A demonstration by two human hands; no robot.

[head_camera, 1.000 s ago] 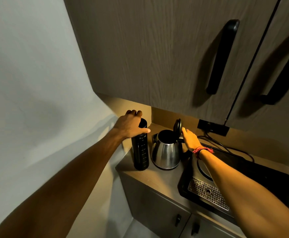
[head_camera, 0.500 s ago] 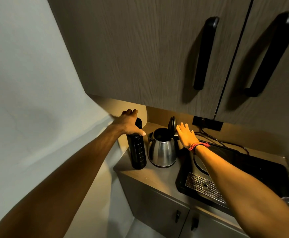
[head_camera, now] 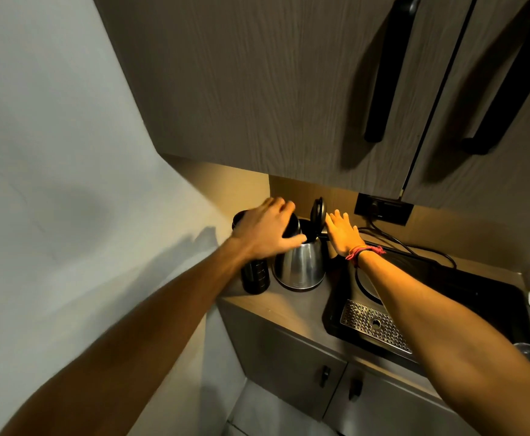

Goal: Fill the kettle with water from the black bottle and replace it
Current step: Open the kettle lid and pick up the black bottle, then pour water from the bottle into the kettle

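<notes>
Head view: the tall black ribbed bottle point(head_camera: 255, 275), upright at the bench's left edge, is gripped near its top by the left hand point(head_camera: 265, 229). Beside it, the round steel kettle point(head_camera: 299, 265) is left lid-up for pouring, with the right hand point(head_camera: 344, 232) held open, empty.

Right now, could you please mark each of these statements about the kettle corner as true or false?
1. The kettle has its lid flipped up. True.
2. The black bottle lies on its side. False: it stands upright on the counter, left of the kettle.
3. The left hand is at the bottle's top. True.
4. The right hand grips the kettle's handle. False: it is open, fingers spread, beside the raised lid.
5. The right wrist is bare. False: it wears a red band.
</notes>
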